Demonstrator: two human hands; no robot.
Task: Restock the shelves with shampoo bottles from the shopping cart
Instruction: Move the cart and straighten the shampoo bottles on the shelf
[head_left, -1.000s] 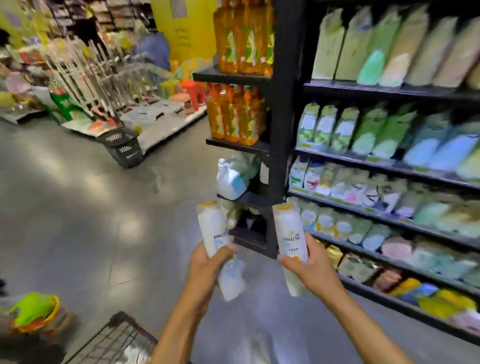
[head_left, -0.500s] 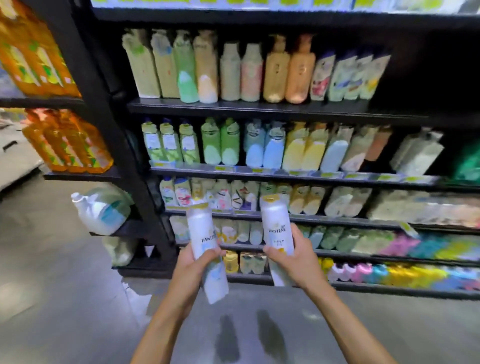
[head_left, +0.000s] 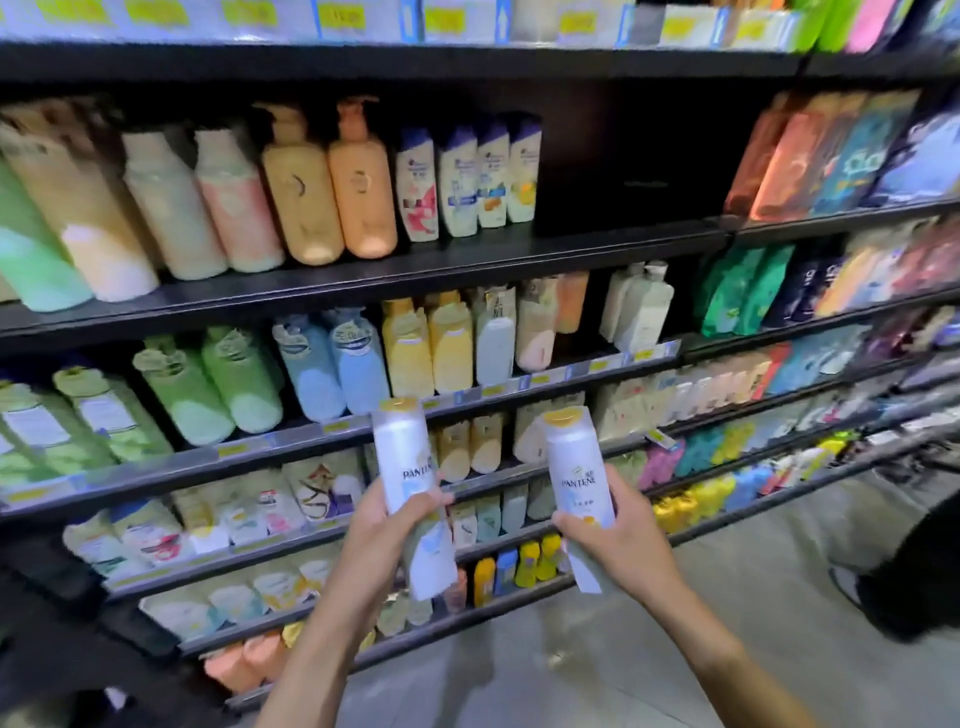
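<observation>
You stand facing the shelves (head_left: 363, 283) with a white shampoo bottle in each hand. Your left hand (head_left: 387, 525) is wrapped around the lower half of the left bottle (head_left: 405, 457), and your right hand (head_left: 618, 545) grips the right bottle (head_left: 576, 467) the same way. Both bottles are in the air before the middle shelves, touching none, so neither is placed yet. The dark gap (head_left: 623, 176) on the upper shelf looks free. The shopping cart is out of view, so what remains there cannot be told.

Two bottles side by side, left bottle (head_left: 410, 483) and right bottle (head_left: 579, 470), before the shelves (head_left: 363, 275)
</observation>
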